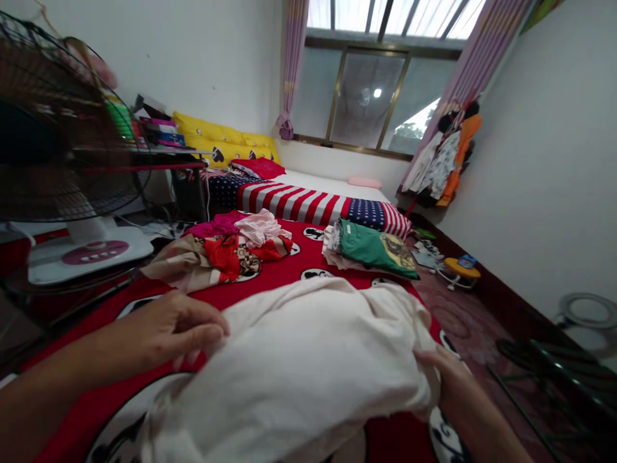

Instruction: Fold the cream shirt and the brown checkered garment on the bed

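A white cloth garment (313, 360) hangs bunched and billowing over the red bedspread (308, 254); its exact kind cannot be made out. At its upper left edge, my left hand (187, 328) is closed with thumb and fingers pinching the fabric. My right hand (446, 376) grips the right edge, its thumb on top and the other fingers hidden under the cloth. Beyond it lies a folded stack with a green garment (369, 244) on top. To the left is a loose heap of clothes, including a pink garment (263, 228) and a beige one (180, 263).
A fan (91, 247) stands at the left beside a desk (178, 157). Farther back is a second bed with a striped and starred cover (299, 200). On the right floor are a yellow stool (461, 268) and a dark metal frame (569, 366). Clothes (441, 161) hang by the window.
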Tool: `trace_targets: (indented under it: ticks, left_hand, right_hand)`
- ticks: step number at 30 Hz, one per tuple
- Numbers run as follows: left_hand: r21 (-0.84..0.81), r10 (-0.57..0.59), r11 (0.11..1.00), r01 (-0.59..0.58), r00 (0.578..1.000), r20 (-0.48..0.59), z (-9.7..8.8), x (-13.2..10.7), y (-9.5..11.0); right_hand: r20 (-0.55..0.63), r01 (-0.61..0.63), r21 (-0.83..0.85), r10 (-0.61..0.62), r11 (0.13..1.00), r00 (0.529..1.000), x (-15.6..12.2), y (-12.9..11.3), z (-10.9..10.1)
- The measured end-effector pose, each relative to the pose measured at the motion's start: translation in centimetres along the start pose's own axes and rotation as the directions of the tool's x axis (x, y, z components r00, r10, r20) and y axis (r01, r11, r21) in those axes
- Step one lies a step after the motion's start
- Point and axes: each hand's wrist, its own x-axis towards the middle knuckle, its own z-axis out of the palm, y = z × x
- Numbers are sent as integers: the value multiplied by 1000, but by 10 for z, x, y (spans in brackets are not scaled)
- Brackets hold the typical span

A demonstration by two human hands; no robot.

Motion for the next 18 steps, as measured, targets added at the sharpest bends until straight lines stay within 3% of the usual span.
trace_targets:
  ticks: [1,3,7,11,15,18]
  left_hand:
    - [112,-66,993,46,982,179,1,2,-9]
    - [302,-103,953,-12,927,360,5,13,-27]
    - [330,25,936,-122,958,285,29,46,-49]
    - [316,44,936,-158,940,340,75,59,-49]
    - [321,68,910,-262,859,508,106,51,-36]
    - [254,66,923,-288,771,634,103,47,-30]
  right_hand:
    - [9,-21,-65,21,998,1000,2,12,-8]
    - [-27,23,-165,-28,986,999,5,33,-22]
    - [-109,173,-327,-219,929,970,18,48,-43]
    - [-192,221,-471,-344,854,919,42,44,-51]
    - [-176,208,-573,-367,793,914,73,46,-47]
    - [-119,237,-560,-360,794,925,86,51,-34]
